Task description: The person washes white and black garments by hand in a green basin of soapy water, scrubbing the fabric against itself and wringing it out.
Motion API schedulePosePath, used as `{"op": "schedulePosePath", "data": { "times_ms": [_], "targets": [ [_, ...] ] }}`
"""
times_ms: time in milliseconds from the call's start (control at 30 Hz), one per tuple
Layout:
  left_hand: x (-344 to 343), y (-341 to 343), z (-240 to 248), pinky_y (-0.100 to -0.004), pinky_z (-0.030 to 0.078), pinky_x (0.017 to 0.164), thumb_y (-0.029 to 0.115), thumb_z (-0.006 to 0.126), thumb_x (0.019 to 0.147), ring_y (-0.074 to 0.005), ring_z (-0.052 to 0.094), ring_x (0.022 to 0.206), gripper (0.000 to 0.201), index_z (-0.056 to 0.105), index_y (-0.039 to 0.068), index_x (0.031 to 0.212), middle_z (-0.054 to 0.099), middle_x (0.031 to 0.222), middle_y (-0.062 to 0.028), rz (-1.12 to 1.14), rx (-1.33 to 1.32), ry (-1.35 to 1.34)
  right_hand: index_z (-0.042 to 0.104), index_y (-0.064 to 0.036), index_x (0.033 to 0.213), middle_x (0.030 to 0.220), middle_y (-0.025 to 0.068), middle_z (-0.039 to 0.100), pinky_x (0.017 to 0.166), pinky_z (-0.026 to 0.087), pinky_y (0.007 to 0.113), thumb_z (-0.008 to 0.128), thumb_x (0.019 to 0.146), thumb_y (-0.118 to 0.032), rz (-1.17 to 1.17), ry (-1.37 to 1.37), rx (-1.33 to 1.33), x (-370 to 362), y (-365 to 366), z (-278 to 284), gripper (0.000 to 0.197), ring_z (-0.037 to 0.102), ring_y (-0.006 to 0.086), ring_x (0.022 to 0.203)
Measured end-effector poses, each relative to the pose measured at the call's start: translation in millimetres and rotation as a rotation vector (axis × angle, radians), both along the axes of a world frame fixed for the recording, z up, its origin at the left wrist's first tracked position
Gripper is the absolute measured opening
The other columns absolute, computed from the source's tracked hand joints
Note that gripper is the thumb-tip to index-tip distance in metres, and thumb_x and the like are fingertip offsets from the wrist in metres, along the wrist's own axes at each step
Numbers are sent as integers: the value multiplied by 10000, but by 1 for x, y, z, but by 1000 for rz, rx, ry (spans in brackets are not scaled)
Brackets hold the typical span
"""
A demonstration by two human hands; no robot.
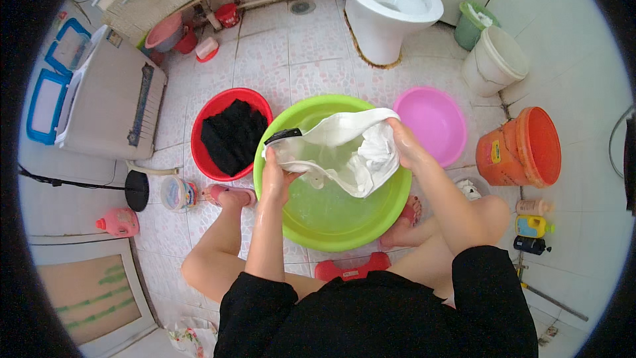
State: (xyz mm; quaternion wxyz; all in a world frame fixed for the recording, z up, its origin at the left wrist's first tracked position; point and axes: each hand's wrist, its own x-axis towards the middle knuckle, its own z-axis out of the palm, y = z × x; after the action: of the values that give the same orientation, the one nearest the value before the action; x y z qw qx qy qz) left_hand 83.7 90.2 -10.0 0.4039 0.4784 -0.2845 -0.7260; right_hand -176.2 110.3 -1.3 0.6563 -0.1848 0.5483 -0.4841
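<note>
A wet white garment [381,156] with a wide band is stretched between my two hands over the lime green basin [397,209]. My left hand [275,178] is closed on its left end, close to a black strip [283,136] whose kind I cannot make out. On the other side, my right hand [405,142] grips the band's right end, where the cloth hangs bunched. Cloudy water [324,212] lies in the basin below.
Left of the basin stands a red basin [197,152] with black cloth [233,136]; a pink basin [434,122] is to the right. An orange bucket [507,152], white bucket [493,59], toilet [391,6] and washing machine [112,93] surround them. Several bottles [531,227] line the right wall.
</note>
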Motion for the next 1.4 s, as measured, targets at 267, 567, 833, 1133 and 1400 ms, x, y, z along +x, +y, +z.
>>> {"op": "schedulePosePath", "data": {
  "times_ms": [267, 567, 833, 1133, 1400],
  "targets": [
    [15, 4, 110, -432, 427, 856, 424, 325, 896, -281, 524, 991, 494, 418, 9, 1148, 518, 1090, -145, 121, -177, 221, 414, -7, 1170, 1141, 118, 507, 900, 390, 356, 288, 902, -352, -4, -89, -257, 10, 22, 124, 455, 509, 224, 1030],
    [36, 6, 171, -384, 430, 849, 369, 326, 904, -230, 558, 938, 407, 507, 45, 1069, 576, 1028, -88, 228, -398, 413, 485, -32, 997, 992, 67, 542, 870, 388, 309, 283, 896, -254, 63, -190, -722, -4, 32, 177, 317, 512, 170, 950],
    [49, 11, 8, -376, 416, 853, 416, 428, 851, -238, 513, 1000, 484, 435, 62, 1181, 511, 1143, -106, 130, -86, 265, 528, -64, 830, 799, 31, 523, 747, 395, 265, 378, 758, -124, 35, -85, -393, 3, 54, 15, 177, 495, 149, 815],
    [28, 60, -83, -283, 403, 745, 435, 545, 750, -197, 525, 846, 507, 544, -14, 986, 568, 906, -79, -483, -199, -738, 545, -34, 879, 881, 84, 525, 811, 379, 286, 411, 612, 88, 512, 641, -367, 19, 104, -127, 323, 493, 219, 897],
    [22, 1, -104, -367, 364, 891, 438, 637, 695, -316, 457, 1071, 553, 521, 137, 1144, 488, 1166, -174, -991, -197, -938, 434, -85, 1149, 1154, 180, 415, 878, 358, 377, 649, 637, -220, 1079, 1006, 190, 6, 1, -97, 571, 423, 315, 1056]
  ]
}}
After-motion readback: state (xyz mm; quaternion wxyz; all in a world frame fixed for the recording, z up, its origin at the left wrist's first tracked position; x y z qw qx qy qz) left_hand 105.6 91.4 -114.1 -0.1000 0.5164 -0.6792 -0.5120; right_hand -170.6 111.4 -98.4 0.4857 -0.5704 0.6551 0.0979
